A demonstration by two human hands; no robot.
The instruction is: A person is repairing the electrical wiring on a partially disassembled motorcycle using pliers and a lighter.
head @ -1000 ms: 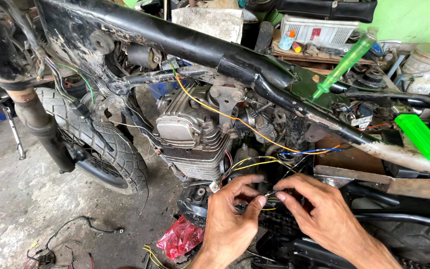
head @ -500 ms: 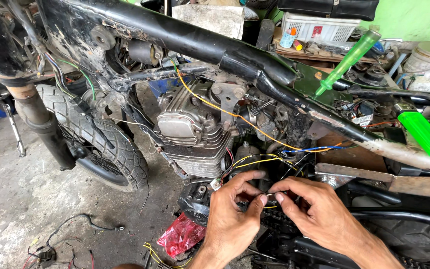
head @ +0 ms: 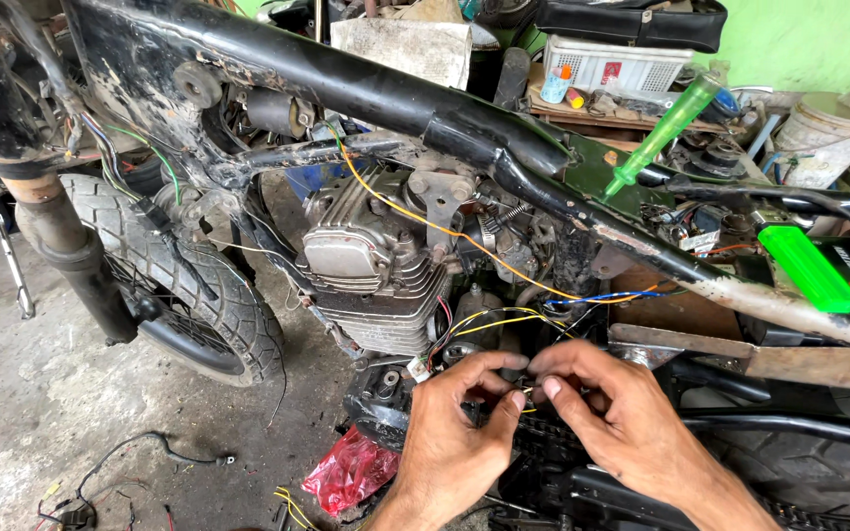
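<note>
a: so, head view, what step is this?

b: looks like wire joining. the left hand [head: 450, 442] and right hand [head: 612, 418] meet fingertip to fingertip just under the engine [head: 371, 261], each pinching narrow on a thin wire end [head: 526, 391]. the yellow wire [head: 489, 321] loops down toward that spot from the harness above.

a: can you see the joint itself?

b: not really, the fingers hide most of it. only a small yellowish bit shows between the thumbs.

a: what would the next move call for?

b: my guess is a steady pinch and small finger work, with no tugging, since the strands look thin and soft.

a: and the materials around it?

b: the engine is dull cast metal with ribbed fins. the frame tube [head: 366, 88] is black, round, chipped and scuffed. the tyre [head: 213, 295] has chunky rubber tread. a small white plug [head: 418, 370] hangs just beside the left thumb. an orange wire [head: 415, 216] runs long across the engine.

a: anything on the floor?

b: a crumpled red bag [head: 351, 470], shiny plastic, near the left wrist. rough grey concrete with loose wires.
</note>
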